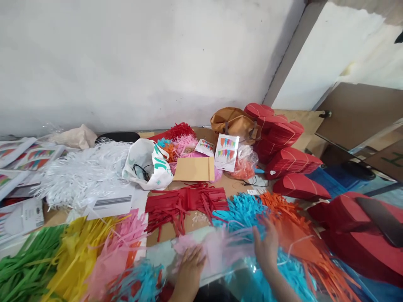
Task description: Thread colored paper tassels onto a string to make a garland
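My left hand (190, 266) lies flat, fingers stretched out, on a pale pink fringed piece (217, 247) in front of me. My right hand (267, 243) is raised over the right end of that piece. Its thumb and fingers are spread apart and somewhat blurred, and I see nothing held in them. Under the pink piece is a pale sheet (159, 253), partly covered. Blue fringe (242, 209) and orange fringe (289, 233) lie close around my right hand. Beyond the pink piece, a dark red fringed piece (189, 200) is spread out.
Green (28, 256), yellow (82, 251) and pink fringe bundles (110, 260) lie at left, below a white fringe heap (85, 172). A white bag (146, 165), a brown envelope (193, 169) and a brown bag (234, 121) stand behind. Tied red stacks (291, 161) line the right, with a phone (382, 220).
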{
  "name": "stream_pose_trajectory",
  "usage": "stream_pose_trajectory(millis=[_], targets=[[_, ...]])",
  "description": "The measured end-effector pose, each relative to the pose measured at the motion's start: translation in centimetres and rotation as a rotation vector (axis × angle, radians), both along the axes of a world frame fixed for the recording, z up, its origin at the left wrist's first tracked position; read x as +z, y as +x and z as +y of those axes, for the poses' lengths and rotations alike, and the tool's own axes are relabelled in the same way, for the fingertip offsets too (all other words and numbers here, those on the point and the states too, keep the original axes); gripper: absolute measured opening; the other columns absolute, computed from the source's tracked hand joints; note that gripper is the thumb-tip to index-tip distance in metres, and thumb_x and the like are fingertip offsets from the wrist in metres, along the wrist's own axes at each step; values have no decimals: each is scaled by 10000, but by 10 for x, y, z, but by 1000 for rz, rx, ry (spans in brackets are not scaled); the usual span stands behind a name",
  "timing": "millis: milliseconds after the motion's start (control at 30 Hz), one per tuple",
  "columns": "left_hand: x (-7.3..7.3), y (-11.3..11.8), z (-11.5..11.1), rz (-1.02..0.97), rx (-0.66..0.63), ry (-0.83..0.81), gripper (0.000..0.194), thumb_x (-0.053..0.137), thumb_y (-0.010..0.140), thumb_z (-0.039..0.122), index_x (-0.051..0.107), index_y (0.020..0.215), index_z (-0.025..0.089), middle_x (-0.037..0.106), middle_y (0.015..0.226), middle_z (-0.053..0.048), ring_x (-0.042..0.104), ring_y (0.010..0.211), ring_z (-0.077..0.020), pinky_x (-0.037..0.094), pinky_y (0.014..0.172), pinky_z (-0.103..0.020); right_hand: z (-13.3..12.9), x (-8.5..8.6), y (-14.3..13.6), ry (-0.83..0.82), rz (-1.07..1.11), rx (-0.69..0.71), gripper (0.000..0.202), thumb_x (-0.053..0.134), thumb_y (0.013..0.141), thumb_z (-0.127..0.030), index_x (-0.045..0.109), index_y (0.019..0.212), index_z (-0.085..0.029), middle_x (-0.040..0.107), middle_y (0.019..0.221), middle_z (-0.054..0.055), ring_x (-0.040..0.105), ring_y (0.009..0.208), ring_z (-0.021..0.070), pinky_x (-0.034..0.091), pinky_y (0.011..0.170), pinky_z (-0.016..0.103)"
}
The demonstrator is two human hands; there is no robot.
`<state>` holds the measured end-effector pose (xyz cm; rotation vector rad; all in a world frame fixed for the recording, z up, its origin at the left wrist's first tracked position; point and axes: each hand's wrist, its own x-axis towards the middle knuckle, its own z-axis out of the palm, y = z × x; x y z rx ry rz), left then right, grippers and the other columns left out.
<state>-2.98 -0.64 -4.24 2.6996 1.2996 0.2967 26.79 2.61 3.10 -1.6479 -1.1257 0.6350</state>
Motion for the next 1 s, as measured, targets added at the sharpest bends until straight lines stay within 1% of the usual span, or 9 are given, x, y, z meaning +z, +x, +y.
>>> stream_pose_trajectory(millis=[33, 133, 200, 333, 467, 533, 667, 867, 1000], targets=[[-1, 4, 1, 14, 7, -30, 362, 528, 903, 207, 626, 1229, 329, 638, 1332, 2, 587, 1233, -167, 436, 1076, -343, -12, -5, -8, 12, -172, 145, 434, 627, 799, -481, 656, 1125, -196, 669, 1183, 155, 556, 1189, 364, 344, 1066, 578], [3, 10, 5, 35, 41, -169, 417, 493, 914, 211, 573, 1302, 341, 584, 1389, -3, 532, 1298, -203, 411, 1109, -424, -38, -23, -48, -15, -570, 820, 545, 622, 811, -383, 539, 1337, -265, 581, 1368, 98, 473, 1303, 319, 206, 1162, 543], [6, 7, 5, 31, 62, -245, 487, 491, 890, 175, 535, 1339, 357, 559, 1414, 12, 512, 1316, -204, 379, 1134, -446, -43, -35, -73, -81, -670, 1023, 645, 595, 810, -314, 435, 1428, -220, 507, 1446, 112, 411, 1359, 297, 122, 1193, 520], [9, -9, -2, 56, 129, -300, 621, 448, 812, 46, 521, 1365, 320, 570, 1405, -4, 556, 1271, -195, 385, 1126, -425, -30, -51, -89, -117, -669, 995, 457, 511, 817, -181, 578, 1269, -189, 637, 1289, 114, 536, 1230, 262, 132, 1184, 486], [9, -21, -10, 49, 330, -303, 710, 437, 751, 10, 481, 1403, 289, 558, 1421, -17, 530, 1293, -202, 305, 1167, -450, -21, -47, -82, -38, -623, 905, 343, 461, 803, -102, 654, 1057, -229, 723, 1037, 65, 630, 994, 232, 258, 1117, 477], [10, -18, -11, 29, 373, -318, 721, 441, 735, 4, 495, 1392, 294, 575, 1404, -10, 525, 1295, -203, 240, 1193, -470, -18, -41, -79, -23, -633, 973, 423, 499, 779, -140, 600, 1181, -220, 684, 1160, 87, 587, 1100, 257, 238, 1123, 498], [20, -8, -5, 13, 430, -346, 683, 438, 763, 31, 498, 1388, 300, 583, 1400, -17, 500, 1318, -228, 144, 1206, -551, -11, -43, -78, -69, -661, 1193, 765, 597, 732, -288, 363, 1448, -154, 457, 1470, 155, 359, 1364, 325, 115, 1160, 546], [49, -16, -4, 45, 523, -327, 466, 559, 766, 202, 654, 1216, 273, 611, 1369, -58, 446, 1345, -330, 23, 1164, -678, -7, -60, -89, -74, -662, 1049, 415, 473, 825, -137, 605, 1211, -215, 662, 1235, 92, 544, 1177, 273, 225, 1097, 477], [52, -8, -17, 20, 509, -228, 691, 596, 690, 164, 523, 1371, 255, 482, 1491, -66, 374, 1395, -337, 156, 1174, -609, -9, -49, -97, -94, -733, 1010, 250, 483, 825, -121, 665, 982, -190, 712, 981, 100, 613, 957, 267, 320, 986, 450]])
